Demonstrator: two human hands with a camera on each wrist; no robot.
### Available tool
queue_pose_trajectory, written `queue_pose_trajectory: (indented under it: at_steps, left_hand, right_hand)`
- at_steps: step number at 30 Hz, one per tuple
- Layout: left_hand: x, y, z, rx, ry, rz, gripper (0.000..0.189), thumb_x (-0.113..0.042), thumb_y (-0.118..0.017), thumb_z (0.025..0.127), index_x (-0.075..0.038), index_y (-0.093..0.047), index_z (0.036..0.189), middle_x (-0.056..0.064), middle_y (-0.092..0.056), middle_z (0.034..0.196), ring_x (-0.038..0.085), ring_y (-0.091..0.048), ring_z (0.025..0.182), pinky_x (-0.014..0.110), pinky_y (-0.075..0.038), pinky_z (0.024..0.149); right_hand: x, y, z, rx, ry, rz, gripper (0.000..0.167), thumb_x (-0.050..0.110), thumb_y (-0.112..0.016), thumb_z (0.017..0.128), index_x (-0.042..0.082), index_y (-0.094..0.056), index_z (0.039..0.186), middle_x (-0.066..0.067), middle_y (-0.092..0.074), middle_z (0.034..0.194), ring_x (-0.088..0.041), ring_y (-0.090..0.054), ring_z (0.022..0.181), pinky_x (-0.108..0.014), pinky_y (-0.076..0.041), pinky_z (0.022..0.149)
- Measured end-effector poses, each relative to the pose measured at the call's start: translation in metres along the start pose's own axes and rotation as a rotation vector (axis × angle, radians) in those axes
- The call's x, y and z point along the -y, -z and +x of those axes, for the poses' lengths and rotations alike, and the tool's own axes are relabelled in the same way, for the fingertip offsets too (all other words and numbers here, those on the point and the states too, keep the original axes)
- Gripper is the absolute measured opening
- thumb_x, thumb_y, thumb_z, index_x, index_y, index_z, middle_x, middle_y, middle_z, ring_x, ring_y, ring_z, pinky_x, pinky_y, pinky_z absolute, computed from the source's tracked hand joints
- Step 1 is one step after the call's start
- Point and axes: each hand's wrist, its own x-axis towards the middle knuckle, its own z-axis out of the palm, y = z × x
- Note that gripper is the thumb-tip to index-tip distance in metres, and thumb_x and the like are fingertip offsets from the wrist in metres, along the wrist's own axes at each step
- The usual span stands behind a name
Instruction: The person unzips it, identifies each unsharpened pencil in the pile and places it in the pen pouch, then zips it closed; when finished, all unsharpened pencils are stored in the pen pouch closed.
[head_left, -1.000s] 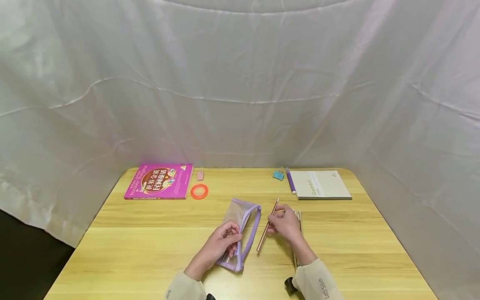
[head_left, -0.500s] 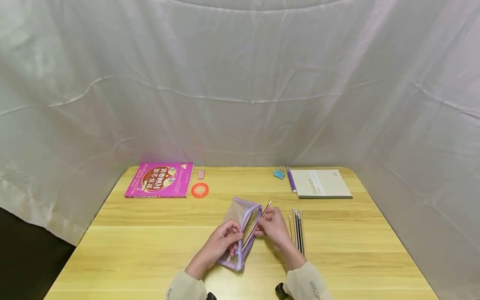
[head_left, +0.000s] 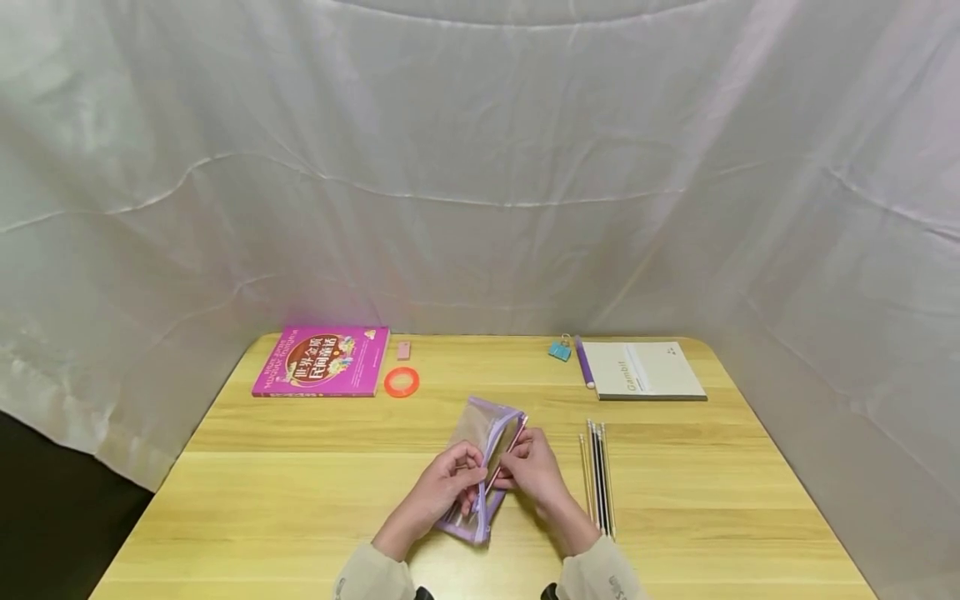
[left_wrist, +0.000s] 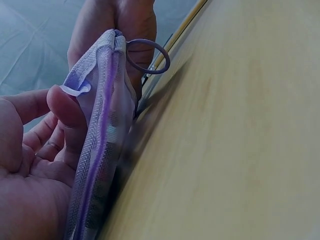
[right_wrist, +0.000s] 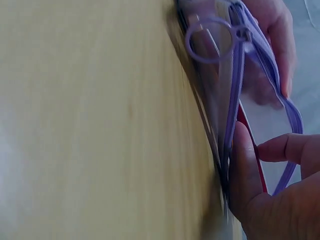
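Note:
A clear mesh pencil case (head_left: 467, 423) with lilac edging lies at the front middle of the table, its zip side gaping. My left hand (head_left: 452, 479) grips one lip of the opening between thumb and fingers. With thumb and fingertips, my right hand (head_left: 534, 468) pinches a red pencil (right_wrist: 261, 175) inside the opening, along the other lip. The pencil's pale end pokes out at the far corner in the head view; its lower part is hidden by the case and fingers. In the right wrist view a lilac pull ring (right_wrist: 189, 42) hangs from the zip.
Several pencils (head_left: 597, 475) lie side by side right of my right hand. Behind stand a pink book (head_left: 360, 367), a pink eraser (head_left: 403, 351), a red-orange tape roll (head_left: 390, 382), a blue binder clip (head_left: 559, 352), a purple pen (head_left: 585, 364) and a white notebook (head_left: 660, 371).
My right hand has moved left from beside the pencil case and slid the red pencil into its opening. The left hand keeps its grip on the lip. The loose pencils have come into view.

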Motion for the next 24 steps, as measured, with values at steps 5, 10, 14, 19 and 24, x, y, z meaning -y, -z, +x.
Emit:
queue_pose_trajectory:
  at_steps: [5, 10, 14, 19, 24]
  left_hand:
    - [0.0000, -0.0010, 0.0011, 0.002, 0.012, 0.002, 0.024, -0.015, -0.064, 0.102, 0.004, -0.053, 0.110, -0.002, -0.056, 0.083, 0.006, -0.051, 0.057, 0.017, -0.047, 0.048]
    - [0.0022, -0.0031, 0.0030, 0.005, 0.017, 0.010, 0.027, -0.016, -0.065, 0.102, 0.005, -0.052, 0.111, -0.002, -0.056, 0.083, 0.006, -0.051, 0.058, 0.017, -0.047, 0.048]
    - [0.0025, -0.0037, 0.0040, 0.005, 0.008, 0.015, 0.028, -0.016, -0.065, 0.102, 0.007, -0.052, 0.112, -0.003, -0.056, 0.083, 0.007, -0.052, 0.058, 0.017, -0.047, 0.049]
    - [0.0019, -0.0019, 0.0024, 0.009, 0.007, 0.009, 0.029, -0.016, -0.064, 0.103, 0.008, -0.051, 0.112, -0.002, -0.056, 0.082, 0.007, -0.052, 0.058, 0.018, -0.047, 0.048]
    - [0.0012, 0.0005, 0.0000, 0.003, 0.006, 0.011, 0.028, -0.016, -0.063, 0.103, 0.008, -0.051, 0.112, -0.001, -0.055, 0.081, 0.007, -0.051, 0.057, 0.017, -0.047, 0.048]
  right_hand:
    - [-0.0006, -0.0039, -0.0038, 0.008, -0.013, -0.029, 0.040, -0.010, -0.060, 0.089, -0.010, -0.037, 0.123, -0.012, -0.054, 0.090, -0.017, -0.064, 0.063, -0.035, -0.065, 0.063]
    - [-0.0008, -0.0049, -0.0060, -0.004, -0.015, -0.070, 0.039, -0.009, -0.061, 0.089, -0.010, -0.039, 0.122, -0.012, -0.056, 0.089, -0.016, -0.063, 0.063, -0.034, -0.065, 0.061]
    - [-0.0012, -0.0051, -0.0052, -0.013, -0.018, -0.088, 0.039, -0.009, -0.062, 0.089, -0.010, -0.041, 0.121, -0.013, -0.058, 0.088, -0.015, -0.064, 0.062, -0.035, -0.065, 0.062]
    - [-0.0027, -0.0061, -0.0038, -0.009, -0.020, -0.085, 0.042, -0.010, -0.063, 0.088, -0.013, -0.041, 0.124, -0.013, -0.061, 0.088, -0.015, -0.066, 0.061, -0.035, -0.065, 0.062]
    - [-0.0040, -0.0077, -0.0025, 0.000, -0.013, -0.082, 0.045, -0.011, -0.064, 0.086, -0.014, -0.042, 0.125, -0.014, -0.062, 0.089, -0.015, -0.067, 0.061, -0.037, -0.065, 0.063]
